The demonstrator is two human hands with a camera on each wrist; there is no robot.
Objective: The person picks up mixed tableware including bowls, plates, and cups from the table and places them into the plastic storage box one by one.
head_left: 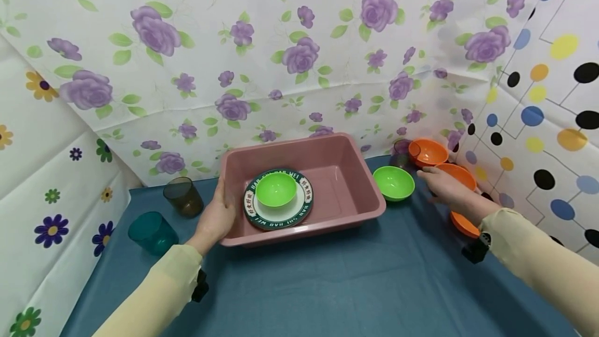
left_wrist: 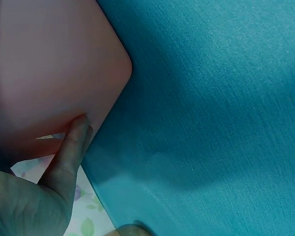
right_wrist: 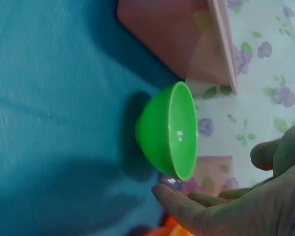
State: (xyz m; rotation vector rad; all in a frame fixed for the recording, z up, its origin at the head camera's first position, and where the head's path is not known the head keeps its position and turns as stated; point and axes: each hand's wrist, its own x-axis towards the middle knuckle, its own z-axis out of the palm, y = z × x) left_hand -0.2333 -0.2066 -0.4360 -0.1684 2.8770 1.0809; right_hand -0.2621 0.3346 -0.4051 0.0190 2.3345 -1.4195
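Note:
My left hand grips the left rim of a pink plastic basin. In the left wrist view its fingers lie against the basin's outer wall. Inside the basin, a bright green bowl rests on a white plate with a dark green lettered rim. At the right, my right hand hovers with fingers extended, holding nothing. A second green bowl stands upright between it and the basin, apart from the fingertips. Orange bowls are partly hidden behind the right hand.
Left of the basin stand a brown tumbler and a teal tumbler. Another orange bowl and a dark translucent cup are at the back right. Patterned sheets wall in the blue-covered table.

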